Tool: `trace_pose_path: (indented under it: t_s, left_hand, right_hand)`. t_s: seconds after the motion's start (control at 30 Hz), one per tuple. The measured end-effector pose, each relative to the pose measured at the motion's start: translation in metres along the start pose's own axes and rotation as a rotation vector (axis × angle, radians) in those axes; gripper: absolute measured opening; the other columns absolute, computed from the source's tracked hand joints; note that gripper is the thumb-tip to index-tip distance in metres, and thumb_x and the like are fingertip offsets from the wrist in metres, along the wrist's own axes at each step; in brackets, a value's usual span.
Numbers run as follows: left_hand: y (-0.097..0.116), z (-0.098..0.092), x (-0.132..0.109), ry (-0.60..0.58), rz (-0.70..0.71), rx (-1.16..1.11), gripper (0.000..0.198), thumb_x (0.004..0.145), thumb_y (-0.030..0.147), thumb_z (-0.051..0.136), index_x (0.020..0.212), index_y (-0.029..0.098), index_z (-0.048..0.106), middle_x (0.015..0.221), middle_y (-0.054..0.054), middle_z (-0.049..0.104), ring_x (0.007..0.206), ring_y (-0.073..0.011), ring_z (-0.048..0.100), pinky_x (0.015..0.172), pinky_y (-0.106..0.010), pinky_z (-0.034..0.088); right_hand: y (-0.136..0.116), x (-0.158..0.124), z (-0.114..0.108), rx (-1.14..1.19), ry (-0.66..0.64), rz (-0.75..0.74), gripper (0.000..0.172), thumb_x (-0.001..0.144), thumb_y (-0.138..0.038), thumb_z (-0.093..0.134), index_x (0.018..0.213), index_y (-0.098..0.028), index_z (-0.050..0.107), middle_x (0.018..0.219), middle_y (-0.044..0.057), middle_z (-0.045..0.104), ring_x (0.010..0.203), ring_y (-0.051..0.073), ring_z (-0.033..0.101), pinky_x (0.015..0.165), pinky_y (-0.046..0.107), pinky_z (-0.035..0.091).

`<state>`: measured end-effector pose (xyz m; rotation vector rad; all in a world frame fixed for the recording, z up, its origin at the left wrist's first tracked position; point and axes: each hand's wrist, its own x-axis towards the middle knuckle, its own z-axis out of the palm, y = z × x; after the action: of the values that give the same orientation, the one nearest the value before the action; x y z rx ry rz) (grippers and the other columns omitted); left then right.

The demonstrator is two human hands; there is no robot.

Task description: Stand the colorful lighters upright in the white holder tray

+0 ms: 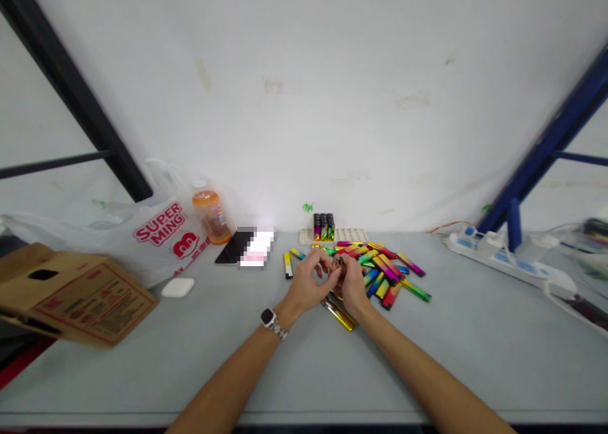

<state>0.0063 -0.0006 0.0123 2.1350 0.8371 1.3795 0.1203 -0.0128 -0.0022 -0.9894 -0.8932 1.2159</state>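
Note:
My left hand (308,283) and my right hand (350,283) meet over the table, fingers pinched together around a small lighter (337,267) held between them. A watch sits on my left wrist. Just beyond and to the right of my hands lies a pile of several multicoloured lighters (387,269). Two gold lighters (339,313) lie under my right wrist. Behind the pile a white tray (351,235) holds several upright lighters (323,227) at its left end.
A cardboard box (71,294) and a white "SUPER MING" plastic bag (161,234) sit at the left, with an orange drink bottle (211,215), a phone (232,248) and a white earbud case (177,287). A white power strip (503,256) lies at the right.

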Motion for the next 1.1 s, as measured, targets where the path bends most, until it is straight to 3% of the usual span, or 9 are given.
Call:
trace_pose_path:
  t_s: [0.17, 0.33, 0.43, 0.57, 0.67, 0.83, 1.0, 1.1]
  left_hand:
    - [-0.004, 0.000, 0.000, 0.070, -0.016, 0.038, 0.013, 0.083, 0.023, 0.065, 0.084, 0.019, 0.053, 0.082, 0.000, 0.055, 0.071, -0.0116, 0.053, 0.059, -0.022, 0.044]
    - [-0.005, 0.000, 0.002, 0.139, -0.069, 0.064, 0.022, 0.080, 0.024, 0.070, 0.100, 0.019, 0.061, 0.096, -0.004, 0.058, 0.076, -0.0124, 0.055, 0.057, -0.021, 0.046]
    - [-0.005, 0.000, 0.003, 0.162, -0.110, 0.050, 0.017, 0.082, 0.026, 0.069, 0.096, 0.019, 0.065, 0.098, -0.005, 0.057, 0.078, -0.0128, 0.057, 0.058, -0.021, 0.049]
    - [-0.007, -0.004, 0.006, 0.108, -0.134, 0.016, 0.013, 0.083, 0.028, 0.067, 0.091, 0.018, 0.068, 0.097, -0.007, 0.061, 0.081, -0.0142, 0.061, 0.062, -0.023, 0.053]
    - [-0.016, -0.014, 0.011, 0.079, -0.172, -0.009, 0.017, 0.086, 0.032, 0.065, 0.095, 0.018, 0.068, 0.094, -0.006, 0.067, 0.081, -0.0154, 0.064, 0.067, -0.026, 0.055]
    - [-0.043, -0.042, 0.032, 0.134, -0.256, -0.011, 0.024, 0.086, 0.037, 0.065, 0.100, 0.018, 0.066, 0.088, -0.005, 0.072, 0.075, -0.0166, 0.067, 0.067, -0.029, 0.057]
    - [-0.081, -0.067, 0.071, 0.104, -0.240, 0.099, 0.019, 0.083, 0.028, 0.066, 0.099, 0.017, 0.066, 0.088, -0.005, 0.072, 0.079, -0.0173, 0.069, 0.076, -0.031, 0.057]
    - [-0.102, -0.071, 0.096, 0.008, -0.207, 0.146, 0.015, 0.081, 0.021, 0.066, 0.095, 0.016, 0.067, 0.087, -0.005, 0.072, 0.082, -0.0178, 0.069, 0.080, -0.031, 0.056]
  right_hand:
    - [0.000, -0.001, 0.002, 0.139, -0.138, 0.044, 0.055, 0.083, -0.072, 0.045, 0.062, -0.021, 0.046, 0.048, -0.006, 0.033, 0.041, 0.008, 0.024, 0.038, 0.023, 0.019]
    - [-0.001, -0.007, 0.008, 0.123, -0.132, -0.094, 0.052, 0.083, -0.074, 0.046, 0.095, -0.024, 0.056, 0.065, -0.004, 0.047, 0.054, 0.013, 0.043, 0.049, 0.024, 0.039]
    - [-0.002, -0.011, 0.010, 0.066, -0.133, -0.111, 0.059, 0.084, -0.074, 0.041, 0.119, -0.028, 0.053, 0.083, 0.000, 0.059, 0.080, 0.019, 0.060, 0.071, 0.030, 0.051]
    - [-0.001, -0.013, 0.009, -0.007, -0.186, -0.122, 0.068, 0.087, -0.073, 0.036, 0.140, -0.031, 0.043, 0.118, 0.005, 0.061, 0.117, 0.022, 0.056, 0.095, 0.036, 0.048]
    - [0.000, -0.009, 0.006, -0.089, -0.180, -0.111, 0.071, 0.086, -0.072, 0.038, 0.143, -0.030, 0.042, 0.129, 0.006, 0.057, 0.123, 0.024, 0.052, 0.099, 0.039, 0.045]
    - [0.000, 0.002, -0.006, -0.301, -0.069, -0.193, 0.062, 0.089, -0.065, 0.045, 0.139, -0.028, 0.047, 0.133, 0.008, 0.054, 0.127, 0.027, 0.046, 0.101, 0.042, 0.041]
    - [-0.001, 0.004, -0.011, -0.386, -0.125, -0.086, 0.053, 0.091, -0.062, 0.044, 0.132, -0.029, 0.052, 0.126, 0.008, 0.057, 0.114, 0.027, 0.052, 0.088, 0.040, 0.047]
    - [-0.002, 0.002, -0.008, -0.421, -0.124, -0.097, 0.047, 0.092, -0.060, 0.046, 0.125, -0.029, 0.057, 0.120, 0.007, 0.059, 0.109, 0.026, 0.053, 0.082, 0.037, 0.047]
